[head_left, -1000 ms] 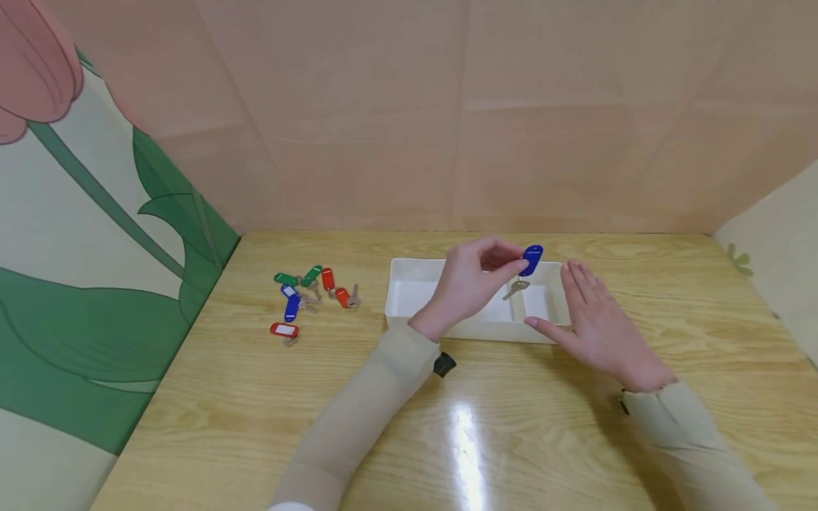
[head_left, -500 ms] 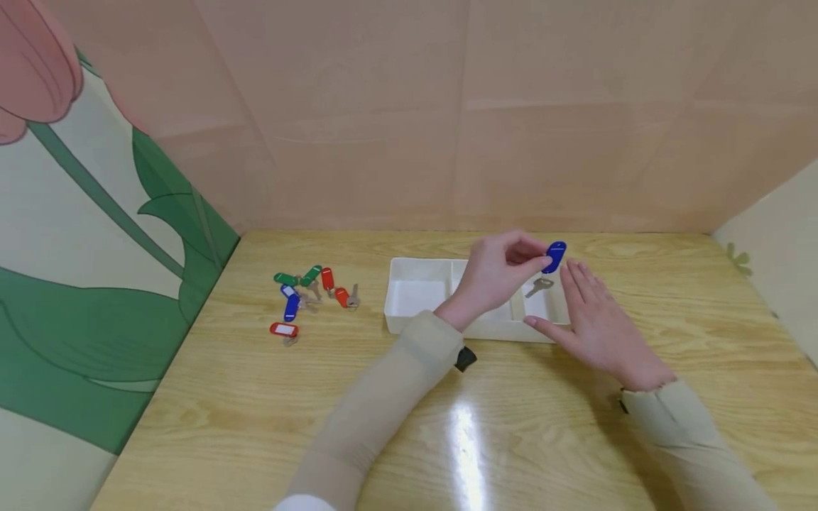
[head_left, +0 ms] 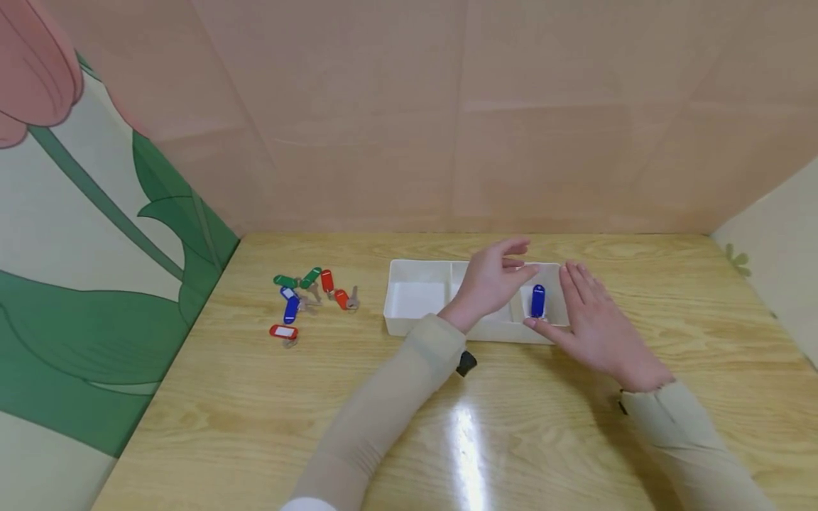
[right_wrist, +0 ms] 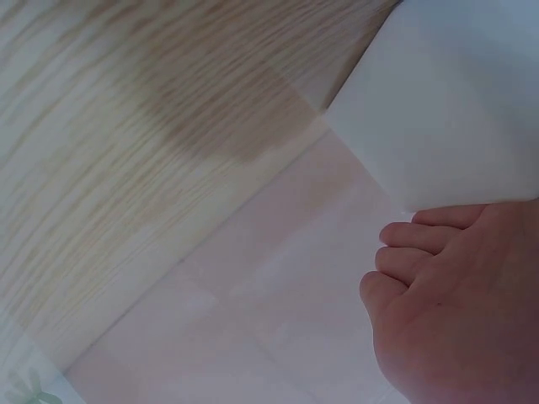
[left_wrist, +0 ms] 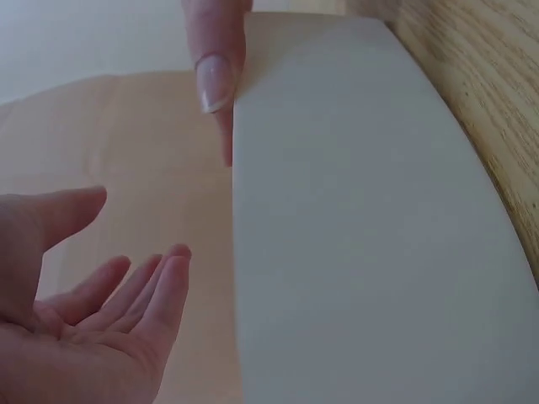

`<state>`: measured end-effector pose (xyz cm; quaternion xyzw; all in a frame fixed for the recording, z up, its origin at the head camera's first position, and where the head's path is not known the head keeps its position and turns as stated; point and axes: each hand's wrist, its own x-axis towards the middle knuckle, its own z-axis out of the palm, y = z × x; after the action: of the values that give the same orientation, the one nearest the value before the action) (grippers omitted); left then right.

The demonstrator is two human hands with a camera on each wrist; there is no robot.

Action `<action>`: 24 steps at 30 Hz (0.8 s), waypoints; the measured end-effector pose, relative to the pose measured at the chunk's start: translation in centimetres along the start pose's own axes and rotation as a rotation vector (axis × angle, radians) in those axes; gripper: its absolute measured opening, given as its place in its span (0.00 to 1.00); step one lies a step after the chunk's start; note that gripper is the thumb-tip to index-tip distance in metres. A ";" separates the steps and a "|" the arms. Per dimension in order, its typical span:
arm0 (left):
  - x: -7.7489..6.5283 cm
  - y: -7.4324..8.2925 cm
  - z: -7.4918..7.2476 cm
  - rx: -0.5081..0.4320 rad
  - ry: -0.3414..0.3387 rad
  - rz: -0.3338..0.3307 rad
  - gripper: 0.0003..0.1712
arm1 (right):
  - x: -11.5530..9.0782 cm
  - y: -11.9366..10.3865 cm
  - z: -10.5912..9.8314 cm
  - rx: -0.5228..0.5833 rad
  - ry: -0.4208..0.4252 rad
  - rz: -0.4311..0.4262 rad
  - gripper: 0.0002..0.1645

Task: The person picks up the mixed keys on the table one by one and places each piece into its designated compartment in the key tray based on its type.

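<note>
In the head view a blue key tag (head_left: 538, 301) lies in the right compartment of a white divided tray (head_left: 456, 329); its key is mostly hidden. My left hand (head_left: 491, 282) hovers over the tray's middle, thumb and fingers apart and holding nothing. The left wrist view shows the same hand (left_wrist: 101, 311) with loose, spread fingers beside the tray's side wall (left_wrist: 370, 210). My right hand (head_left: 597, 323) rests on the tray's right end, straight fingers along the far side and thumb at the front rim. In the right wrist view this hand (right_wrist: 463, 286) overlaps the tray's edge.
Several keys with tags lie on the wooden table (head_left: 255, 411) left of the tray: green tags (head_left: 311, 277), red tags (head_left: 284, 331) and blue tags (head_left: 291, 309). A pinkish wall covering (head_left: 383, 128) rises behind the table, and a flower-patterned panel (head_left: 83, 298) stands at left.
The blue-tagged key was pinched in my left hand, moved rightward and was let go; it now lies in the right compartment. My left fingers have spread apart. The right hand stays put.
</note>
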<state>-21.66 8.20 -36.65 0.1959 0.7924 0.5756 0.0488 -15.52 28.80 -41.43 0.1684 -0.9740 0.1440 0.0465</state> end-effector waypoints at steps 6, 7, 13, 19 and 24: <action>-0.1 -0.1 -0.6 0.013 0.021 0.013 0.27 | 0.1 0.0 -0.1 -0.011 -0.006 0.007 0.64; -0.2 0.0 -0.7 0.013 0.024 0.023 0.26 | 0.1 -0.1 -0.1 -0.011 -0.007 0.009 0.65; -0.5 0.1 -1.0 0.004 0.036 0.063 0.22 | 0.0 -0.1 -0.1 -0.001 -0.020 0.016 0.65; -1.1 0.2 -1.5 -0.034 0.041 0.073 0.20 | 0.0 -0.1 0.0 0.003 -0.003 0.007 0.64; -1.6 0.2 -2.1 -0.064 0.044 0.073 0.19 | 0.0 -0.1 0.1 0.010 0.007 0.006 0.64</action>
<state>-20.78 5.81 -36.02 0.2106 0.7668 0.6062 0.0167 -15.49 28.74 -41.51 0.1653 -0.9736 0.1496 0.0485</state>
